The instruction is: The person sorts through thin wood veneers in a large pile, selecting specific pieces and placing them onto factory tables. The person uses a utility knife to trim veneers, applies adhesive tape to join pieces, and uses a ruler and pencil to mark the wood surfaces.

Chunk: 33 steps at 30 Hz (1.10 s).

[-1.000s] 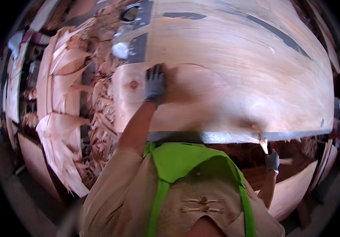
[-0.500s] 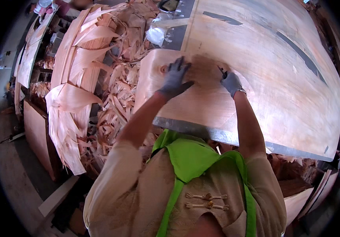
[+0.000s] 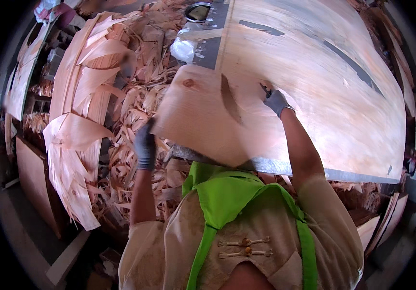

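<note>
My left hand (image 3: 145, 146), in a grey glove, is closed on the left edge of a thin wood veneer sheet (image 3: 200, 111) with a dark knot near its top. That sheet is lifted and bowed, its far edge curling over a dark shadow. Beneath it and to the right spreads a large pale veneered panel (image 3: 324, 96) with dark slits. Over this panel, right of the lifted sheet, my gloved right hand (image 3: 277, 101) is closed around a small dark tool (image 3: 266, 90) with a thin tip. The tool's exact kind is too small to make out.
Torn veneer scraps (image 3: 130, 111) heap up left of the panel. Beyond them stands a stack of curling veneer sheets (image 3: 80, 96). A white plastic bag (image 3: 183, 48) and a dark round dish (image 3: 198, 12) sit at the panel's far left. A metal strip (image 3: 275, 166) runs along its near edge.
My left hand has gone from lying spread on the veneer to gripping its left edge, moving left and nearer. The sheet is now raised and bent. My right hand has shifted only slightly.
</note>
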Each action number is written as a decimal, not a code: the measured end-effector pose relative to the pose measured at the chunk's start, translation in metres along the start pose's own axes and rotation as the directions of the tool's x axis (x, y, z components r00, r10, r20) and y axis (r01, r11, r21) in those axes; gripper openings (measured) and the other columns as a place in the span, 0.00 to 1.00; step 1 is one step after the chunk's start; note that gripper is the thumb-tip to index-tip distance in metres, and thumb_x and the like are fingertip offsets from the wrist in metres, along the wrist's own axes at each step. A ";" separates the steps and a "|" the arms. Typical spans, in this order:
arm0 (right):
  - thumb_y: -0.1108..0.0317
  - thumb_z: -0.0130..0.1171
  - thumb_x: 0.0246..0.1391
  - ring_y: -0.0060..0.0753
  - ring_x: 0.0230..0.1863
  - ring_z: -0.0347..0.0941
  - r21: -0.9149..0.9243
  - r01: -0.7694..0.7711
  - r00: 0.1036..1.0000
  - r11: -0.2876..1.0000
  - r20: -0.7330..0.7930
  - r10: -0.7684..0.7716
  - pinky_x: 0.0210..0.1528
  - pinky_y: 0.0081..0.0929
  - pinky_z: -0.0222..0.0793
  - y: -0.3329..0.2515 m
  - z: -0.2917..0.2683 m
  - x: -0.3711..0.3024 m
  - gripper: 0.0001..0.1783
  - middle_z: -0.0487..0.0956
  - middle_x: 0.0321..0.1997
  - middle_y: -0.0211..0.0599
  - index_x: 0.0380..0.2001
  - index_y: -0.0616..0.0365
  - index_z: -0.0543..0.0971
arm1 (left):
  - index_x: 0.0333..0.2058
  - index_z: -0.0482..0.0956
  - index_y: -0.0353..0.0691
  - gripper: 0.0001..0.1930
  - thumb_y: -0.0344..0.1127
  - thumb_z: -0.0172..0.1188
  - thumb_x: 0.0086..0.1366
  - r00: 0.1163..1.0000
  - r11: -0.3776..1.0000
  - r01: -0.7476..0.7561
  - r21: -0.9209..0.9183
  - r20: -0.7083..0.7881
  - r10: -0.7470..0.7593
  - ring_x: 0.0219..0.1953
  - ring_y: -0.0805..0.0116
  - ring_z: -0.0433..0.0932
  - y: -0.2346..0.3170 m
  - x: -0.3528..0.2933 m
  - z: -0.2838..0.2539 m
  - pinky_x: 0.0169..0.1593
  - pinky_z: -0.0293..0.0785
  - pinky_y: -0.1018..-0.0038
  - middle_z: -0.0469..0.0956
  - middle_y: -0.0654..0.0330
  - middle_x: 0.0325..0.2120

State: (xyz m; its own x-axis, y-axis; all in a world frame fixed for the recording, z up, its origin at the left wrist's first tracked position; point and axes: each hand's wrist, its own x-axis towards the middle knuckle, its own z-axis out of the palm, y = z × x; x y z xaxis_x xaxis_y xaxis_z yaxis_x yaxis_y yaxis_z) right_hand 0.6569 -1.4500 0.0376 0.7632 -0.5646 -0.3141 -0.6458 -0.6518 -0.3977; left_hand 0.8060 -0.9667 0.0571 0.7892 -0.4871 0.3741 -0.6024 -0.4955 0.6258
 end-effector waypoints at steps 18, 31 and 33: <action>0.63 0.58 0.44 0.38 0.32 0.71 0.541 0.168 0.985 0.824 -0.054 -0.166 0.36 0.35 0.66 0.054 -0.037 -0.073 0.14 0.75 0.28 0.45 0.30 0.62 0.71 | 0.45 0.74 0.52 0.13 0.44 0.46 0.66 0.835 0.667 -0.246 0.704 -0.196 0.515 0.28 0.48 0.77 0.325 0.350 -0.057 0.29 0.72 0.58 0.78 0.50 0.29; 0.65 0.53 0.53 0.23 0.25 0.70 0.857 0.193 0.831 0.477 -0.402 0.386 0.30 0.23 0.68 0.351 -0.219 -0.196 0.10 0.74 0.22 0.33 0.29 0.62 0.73 | 0.49 0.71 0.48 0.15 0.38 0.47 0.64 0.663 0.684 -0.710 0.171 -0.167 0.730 0.29 0.52 0.77 0.637 0.317 0.301 0.31 0.71 0.59 0.78 0.52 0.28; 0.65 0.53 0.53 0.21 0.26 0.69 0.865 0.159 0.786 0.477 -0.403 0.468 0.31 0.21 0.66 0.378 -0.260 -0.215 0.10 0.73 0.23 0.31 0.31 0.62 0.73 | 0.51 0.70 0.45 0.17 0.38 0.46 0.63 0.713 0.703 -0.680 0.208 -0.037 0.700 0.34 0.53 0.76 0.649 0.288 0.353 0.37 0.71 0.61 0.78 0.53 0.34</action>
State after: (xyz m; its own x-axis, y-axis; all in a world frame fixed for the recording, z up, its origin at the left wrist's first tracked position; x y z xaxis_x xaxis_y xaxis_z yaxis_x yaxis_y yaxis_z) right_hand 0.2435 -1.7062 0.1790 0.2896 -0.9533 -0.0860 -0.1696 0.0373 -0.9848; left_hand 0.6004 -1.6827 0.3291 0.1449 -0.6673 0.7305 -0.9850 -0.1668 0.0430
